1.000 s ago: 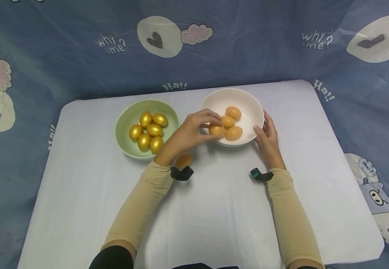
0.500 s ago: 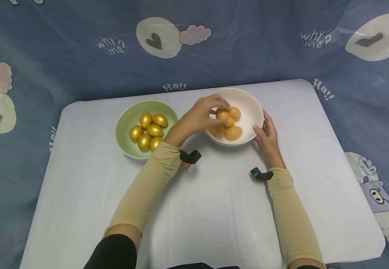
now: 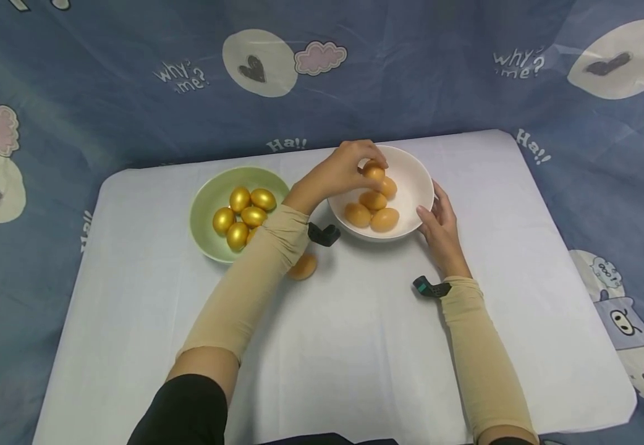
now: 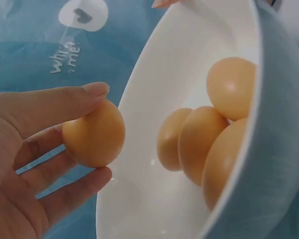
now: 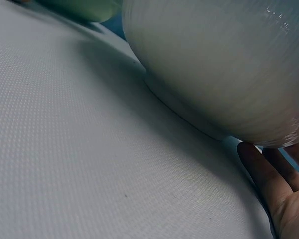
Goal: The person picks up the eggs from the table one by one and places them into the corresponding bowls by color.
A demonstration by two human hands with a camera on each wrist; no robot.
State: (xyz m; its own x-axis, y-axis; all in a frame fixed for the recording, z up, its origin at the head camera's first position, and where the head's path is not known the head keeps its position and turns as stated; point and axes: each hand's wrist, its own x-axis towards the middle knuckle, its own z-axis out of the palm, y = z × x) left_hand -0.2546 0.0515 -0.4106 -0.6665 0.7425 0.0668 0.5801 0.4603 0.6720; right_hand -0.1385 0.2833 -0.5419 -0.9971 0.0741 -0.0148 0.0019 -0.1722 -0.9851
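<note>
My left hand [image 3: 344,170] pinches a brown egg [image 3: 374,170] over the far left part of the white bowl [image 3: 413,179]. In the left wrist view, the thumb lies along the top of that egg [image 4: 97,137] and fingertips support it from below. Several more brown eggs [image 3: 384,219] rest together inside the bowl. My right hand [image 3: 445,232] grips the bowl's right side, thumb at the rim. Seen from the right wrist, its fingers [image 5: 269,174] touch the underside of the bowl [image 5: 209,64].
To the left stands a light green bowl [image 3: 201,213] with several shiny gold eggs [image 3: 240,199], partly covered by my left forearm. One brown egg [image 3: 303,267] lies on the white tabletop [image 3: 344,346] beside that forearm. A blue printed cloth [image 3: 389,74] hangs behind the table.
My left hand has carried the brown egg from the bowl's near left side toward its far rim. The right hand stays at the bowl.
</note>
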